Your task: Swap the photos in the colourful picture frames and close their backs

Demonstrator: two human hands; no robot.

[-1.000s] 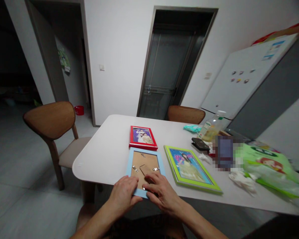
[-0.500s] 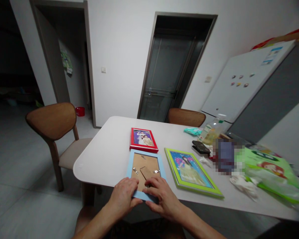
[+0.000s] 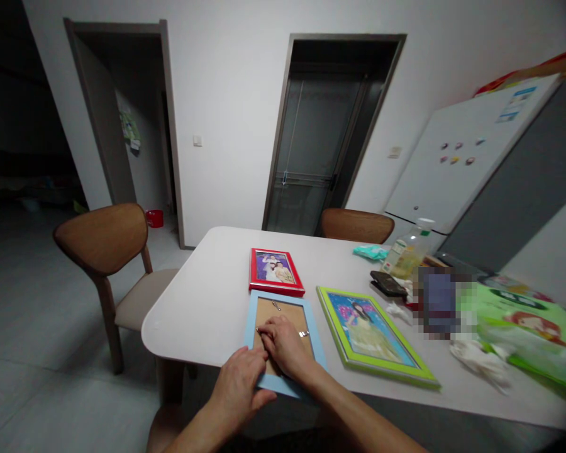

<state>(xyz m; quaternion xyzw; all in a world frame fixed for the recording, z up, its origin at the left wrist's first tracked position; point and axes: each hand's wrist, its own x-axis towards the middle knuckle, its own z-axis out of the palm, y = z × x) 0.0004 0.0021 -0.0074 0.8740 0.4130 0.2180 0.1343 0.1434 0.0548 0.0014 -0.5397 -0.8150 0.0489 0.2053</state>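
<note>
Head: right fingers [image 3: 274, 328] on blue frame [image 3: 290, 307]; bottle label [image 3: 396, 253] unreadable.

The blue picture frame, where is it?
The blue frame is low-centre in the head view, touched by the left hand and right hand, just below the red frame and left of the green frame.

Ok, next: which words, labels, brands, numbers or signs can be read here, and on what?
No text is legible.
Green package: pale marks in a dark oval, too blurred to read.
Bottle label: too small and blurred.
Fridge sticker: too small.
</note>
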